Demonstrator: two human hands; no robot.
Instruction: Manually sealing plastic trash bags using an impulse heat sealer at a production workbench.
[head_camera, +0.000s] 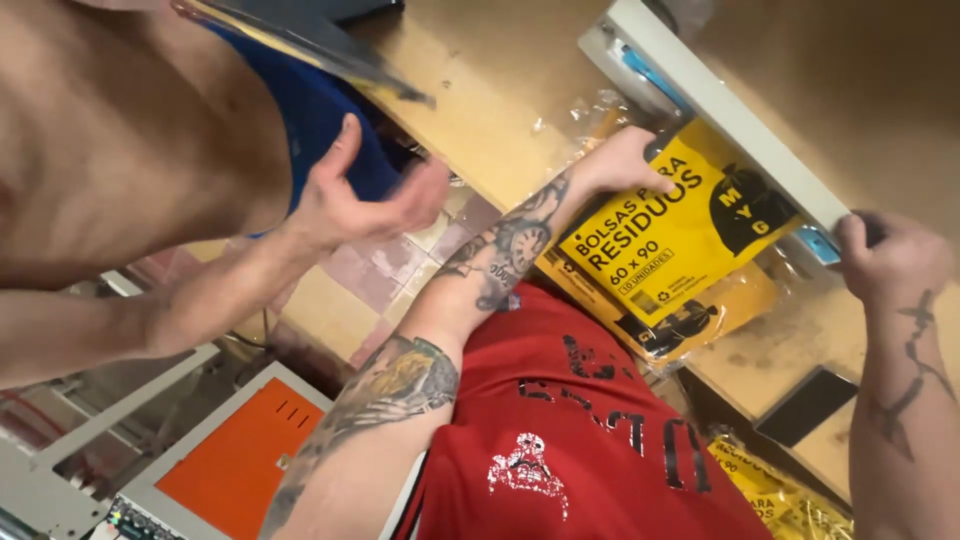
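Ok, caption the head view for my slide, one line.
Left hand presses a yellow bag packet under the white sealer bar; right hand grips the bar's end; a co-worker's hand hovers nearby.

Hands (625, 160) on yellow packet (665, 235)

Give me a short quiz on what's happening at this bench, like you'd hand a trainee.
1. True or false: the right hand grips the end of the white bar.
2. What colour is the packet that the left hand rests on?
3. The co-worker's hand is: A) on the packet; B) open in the air, apart from it; C) on the white bar.
Key: 1 true; 2 yellow; 3 B.
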